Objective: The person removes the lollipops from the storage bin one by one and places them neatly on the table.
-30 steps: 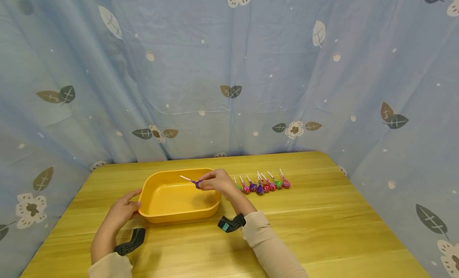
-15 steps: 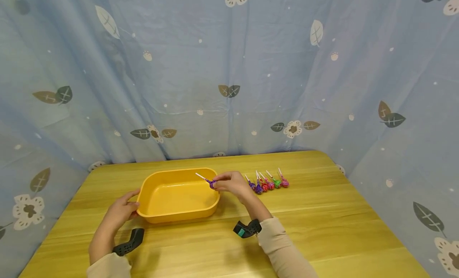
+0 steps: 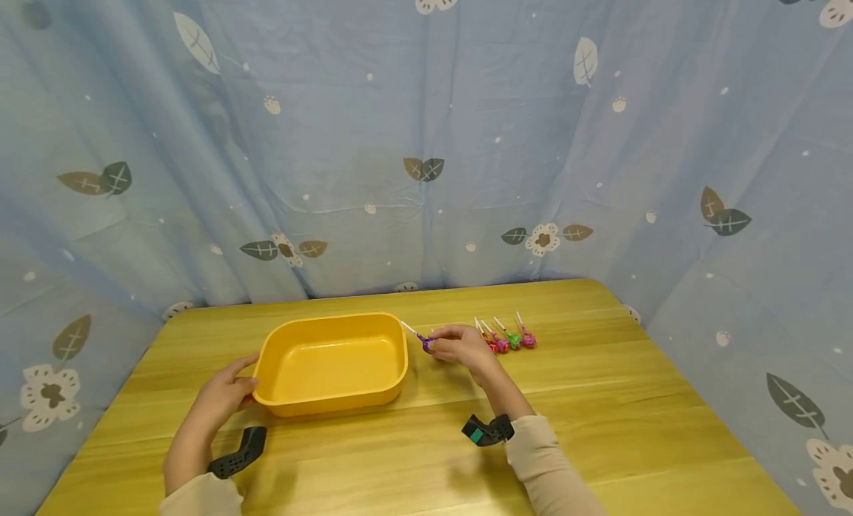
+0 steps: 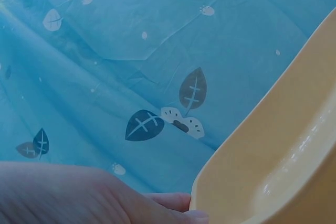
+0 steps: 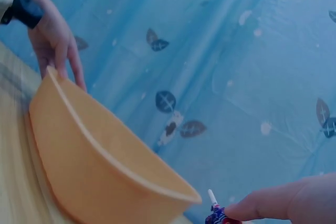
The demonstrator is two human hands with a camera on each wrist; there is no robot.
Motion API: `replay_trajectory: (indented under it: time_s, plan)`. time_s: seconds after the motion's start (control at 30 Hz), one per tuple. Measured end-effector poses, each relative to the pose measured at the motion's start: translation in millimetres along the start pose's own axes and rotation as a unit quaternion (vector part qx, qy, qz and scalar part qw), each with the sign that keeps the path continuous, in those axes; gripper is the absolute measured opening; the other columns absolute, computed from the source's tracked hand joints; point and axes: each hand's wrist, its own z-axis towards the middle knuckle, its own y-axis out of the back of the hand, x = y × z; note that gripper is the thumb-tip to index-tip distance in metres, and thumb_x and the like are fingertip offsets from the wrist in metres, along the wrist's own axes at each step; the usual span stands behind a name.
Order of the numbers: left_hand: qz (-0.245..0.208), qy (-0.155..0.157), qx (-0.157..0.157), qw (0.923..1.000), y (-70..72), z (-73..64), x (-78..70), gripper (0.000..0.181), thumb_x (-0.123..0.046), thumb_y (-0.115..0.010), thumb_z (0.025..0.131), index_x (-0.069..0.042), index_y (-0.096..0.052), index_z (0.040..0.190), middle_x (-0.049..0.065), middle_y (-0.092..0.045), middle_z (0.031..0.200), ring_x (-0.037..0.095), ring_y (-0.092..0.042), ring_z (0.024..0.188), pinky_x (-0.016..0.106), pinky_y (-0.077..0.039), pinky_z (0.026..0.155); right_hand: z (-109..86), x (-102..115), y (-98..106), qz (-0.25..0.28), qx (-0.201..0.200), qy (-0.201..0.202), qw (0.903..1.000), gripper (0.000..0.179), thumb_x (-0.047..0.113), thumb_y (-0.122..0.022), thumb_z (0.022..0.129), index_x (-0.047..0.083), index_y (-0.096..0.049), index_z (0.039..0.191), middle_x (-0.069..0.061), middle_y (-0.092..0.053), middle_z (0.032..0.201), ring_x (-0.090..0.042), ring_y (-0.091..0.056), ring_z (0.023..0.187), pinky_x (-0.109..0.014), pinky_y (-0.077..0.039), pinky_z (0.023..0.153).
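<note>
A yellow plastic basin (image 3: pixel 333 406) stands on the table, its inside bare. At its left end my left hand (image 3: pixel 223 389) grips the rim, the thumb showing at the edge in the left wrist view. Just beyond the basin's right end, my right hand (image 3: pixel 461 347) pinches a purple-wrapped lollipop (image 3: pixel 425 343) by its round head. Its white stick points up and left, the tip close to the basin's rim. The right wrist view shows this lollipop's wrapper (image 5: pixel 216 216) beside my finger. Part of the lollipop row is hidden behind my right hand.
Right of my right hand, a row of lollipops in red, pink and green wrappers lies on the wooden table (image 3: pixel 600 397), among them a pink one (image 3: pixel 529 340) at the far end. A blue patterned curtain (image 3: pixel 373 131) hangs behind the table.
My right hand has moved right with the purple lollipop, from over the basin to outside its right rim, and now covers more of the row. My left hand stays at the basin's left rim.
</note>
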Motion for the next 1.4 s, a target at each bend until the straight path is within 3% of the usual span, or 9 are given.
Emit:
replay_trajectory:
  time_s: [0.3,0.6,1.0,1.4]
  plan:
    - [-0.004,-0.007,0.003,1.0000,0.5,-1.1,0.4,0.055,-0.007,-0.041,0.102,0.012,-0.018,0.148,0.041,-0.047,0.128,0.038,-0.062,0.103,0.041,-0.056,0.082,0.0,-18.1,26.3,-0.007,-0.088,0.003,0.9961,0.023,0.001,-0.065,0.090,-0.011,-0.065,0.110,-0.020,-0.063,0.107,-0.034,-0.066,0.098,-0.041,-0.054,0.087]
    - [-0.003,-0.007,0.002,1.0000,-0.6,-0.5,0.1,0.054,-0.006,-0.042,0.102,0.012,-0.019,0.148,0.041,-0.048,0.127,0.036,-0.063,0.101,0.041,-0.056,0.081,-3.0,-20.2,68.3,-0.018,-0.138,-0.009,0.9902,0.029,0.004,-0.064,0.092,-0.010,-0.061,0.117,-0.022,-0.062,0.112,-0.030,-0.066,0.101,-0.037,-0.054,0.088]
    - [-0.001,0.000,0.004,1.0000,-0.1,-1.7,-1.1,0.055,-0.007,-0.041,0.103,0.011,-0.018,0.149,0.041,-0.045,0.129,0.038,-0.061,0.105,0.041,-0.056,0.082,-7.1,-21.3,115.5,0.017,-0.196,-0.022,0.9801,0.041,0.005,-0.062,0.094,-0.013,-0.052,0.129,-0.022,-0.059,0.118,-0.024,-0.065,0.102,-0.035,-0.050,0.093]
    - [-0.004,-0.001,0.004,1.0000,-0.3,-1.1,-1.4,0.055,-0.007,-0.041,0.103,0.011,-0.018,0.149,0.041,-0.047,0.128,0.038,-0.062,0.104,0.041,-0.056,0.083,-7.6,-40.1,149.0,0.065,-0.294,-0.014,0.9535,0.036,0.001,-0.061,0.092,-0.016,-0.054,0.124,-0.013,-0.060,0.103,-0.010,-0.065,0.084,-0.030,-0.053,0.087]
